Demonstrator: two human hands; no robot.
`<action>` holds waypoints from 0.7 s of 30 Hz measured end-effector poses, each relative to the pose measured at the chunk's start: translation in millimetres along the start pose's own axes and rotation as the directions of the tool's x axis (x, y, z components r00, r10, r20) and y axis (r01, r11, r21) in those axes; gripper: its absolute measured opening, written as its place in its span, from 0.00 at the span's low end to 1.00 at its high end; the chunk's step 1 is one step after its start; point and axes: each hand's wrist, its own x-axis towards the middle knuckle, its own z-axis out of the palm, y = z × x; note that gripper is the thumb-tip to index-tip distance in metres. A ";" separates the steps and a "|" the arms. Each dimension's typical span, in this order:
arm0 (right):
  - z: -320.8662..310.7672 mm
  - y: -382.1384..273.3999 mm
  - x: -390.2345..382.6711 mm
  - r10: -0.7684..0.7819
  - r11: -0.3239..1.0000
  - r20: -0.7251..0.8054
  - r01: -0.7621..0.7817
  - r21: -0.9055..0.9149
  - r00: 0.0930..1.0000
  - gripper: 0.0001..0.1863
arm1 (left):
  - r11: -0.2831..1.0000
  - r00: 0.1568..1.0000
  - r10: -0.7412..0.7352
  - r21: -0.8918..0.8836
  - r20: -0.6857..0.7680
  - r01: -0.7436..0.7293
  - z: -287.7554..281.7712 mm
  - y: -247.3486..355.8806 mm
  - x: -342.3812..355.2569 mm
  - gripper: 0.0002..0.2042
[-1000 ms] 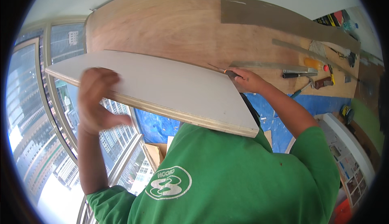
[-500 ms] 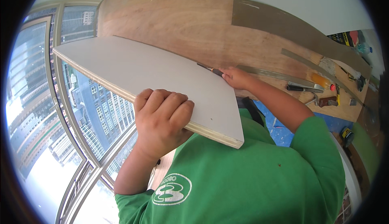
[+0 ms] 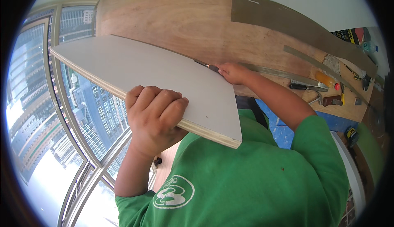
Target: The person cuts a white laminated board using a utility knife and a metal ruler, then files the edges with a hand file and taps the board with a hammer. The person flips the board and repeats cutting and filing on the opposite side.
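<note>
A long white-faced plywood board [image 3: 135,69] with pale layered edges is held tilted in front of my body. My left hand [image 3: 156,114] is closed over its near edge, knuckles up, the thumb mostly hidden. At the far long edge, my right hand [image 3: 234,73] is wrapped round the black and orange handle of a file [image 3: 213,67]. The file's slim dark blade points left and lies along that edge, partly hidden by the board. A small dark mark shows on the white face near the right end.
Behind the board stretches a wooden work surface [image 3: 164,17]. On its right lie brown strips [image 3: 301,58], an orange bottle [image 3: 325,78], a hammer [image 3: 316,99] and a black-handled tool [image 3: 301,86]. Tall windows [image 3: 78,104] stand at the left. Blue sheeting [image 3: 277,128] shows beside my right arm.
My right hand has slid slightly left along the far edge with the file. The board and my left hand have shifted a little to the left in view.
</note>
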 end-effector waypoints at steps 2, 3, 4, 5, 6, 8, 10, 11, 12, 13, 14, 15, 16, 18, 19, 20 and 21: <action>-0.9 -2.8 -0.3 0.000 1.000 -0.006 0.000 0.007 1.000 0.22 | 1.000 1.000 0.003 0.002 -0.002 -0.003 1.2 -0.4 0.1 0.20; -1.3 -4.1 -0.9 0.000 1.000 -0.014 0.000 0.009 1.000 0.23 | 1.000 1.000 0.002 0.009 0.002 -0.002 1.7 -0.8 0.1 0.20; -2.0 -5.0 -1.3 -0.001 1.000 -0.022 0.001 0.010 1.000 0.23 | 1.000 1.000 0.006 0.004 -0.008 -0.006 2.2 -1.2 -0.2 0.20; -2.7 -5.6 -2.4 0.033 0.999 0.005 -0.033 0.021 0.999 0.23 | 1.000 1.000 0.006 0.004 -0.009 -0.006 2.2 -1.5 -0.6 0.19; -4.3 -5.8 -3.0 0.065 0.997 0.030 -0.066 0.029 0.997 0.23 | 1.000 1.000 -0.003 0.015 0.002 0.003 2.0 -2.2 -1.0 0.19; -7.0 -5.1 -6.7 0.087 0.996 0.065 -0.088 0.024 0.994 0.23 | 1.000 1.000 0.004 -0.014 -0.003 -0.004 1.4 -2.6 -1.8 0.21; -10.5 -2.9 -12.8 0.076 0.997 0.072 -0.075 -0.009 0.995 0.24 | 1.000 1.000 0.004 -0.023 -0.005 -0.004 1.4 -2.9 -1.9 0.22; -11.0 -2.3 -17.1 0.079 0.997 0.068 -0.080 0.004 0.995 0.24 | 1.000 1.000 0.004 -0.023 -0.008 -0.004 1.4 -2.9 -1.8 0.22; -11.5 -1.3 -22.1 0.091 0.996 0.058 -0.092 0.014 0.994 0.24 | 1.000 1.000 0.004 -0.023 -0.013 -0.004 1.8 -2.8 -1.2 0.22; -11.2 -0.9 -27.3 0.114 0.993 0.063 -0.115 0.022 0.992 0.24 | 1.000 1.000 0.003 -0.022 -0.011 -0.003 1.9 -2.6 -0.8 0.22; -11.4 0.1 -32.6 0.120 0.992 0.049 -0.121 0.029 0.992 0.24 | 1.000 1.000 0.003 -0.021 -0.010 -0.003 2.3 -2.4 -0.1 0.22; -12.2 1.5 -38.4 0.136 0.990 0.048 -0.138 0.035 0.989 0.24 | 1.000 1.000 0.003 -0.020 -0.009 -0.004 2.4 -2.2 0.7 0.22; -12.7 2.8 -43.9 0.124 0.991 0.031 -0.125 0.052 0.992 0.24 | 1.000 1.000 0.004 -0.015 -0.013 -0.004 2.5 -2.0 1.3 0.20; -14.0 5.9 -53.9 0.100 0.993 0.030 -0.101 0.057 0.995 0.24 | 1.000 1.000 0.005 -0.004 -0.025 -0.005 2.1 -1.9 2.3 0.18; -14.8 8.3 -59.0 0.073 0.995 0.021 -0.075 0.065 0.997 0.24 | 1.000 1.000 0.004 -0.007 -0.027 -0.004 2.2 -1.8 2.7 0.18; -15.6 11.2 -63.9 0.093 0.994 0.028 -0.095 0.055 0.995 0.24 | 1.000 1.000 0.003 -0.011 -0.029 -0.003 2.1 -1.8 2.8 0.19; -15.3 13.3 -69.5 0.116 0.992 0.035 -0.118 0.048 0.993 0.24 | 1.000 1.000 -0.003 -0.008 -0.018 0.003 1.7 -2.0 2.5 0.19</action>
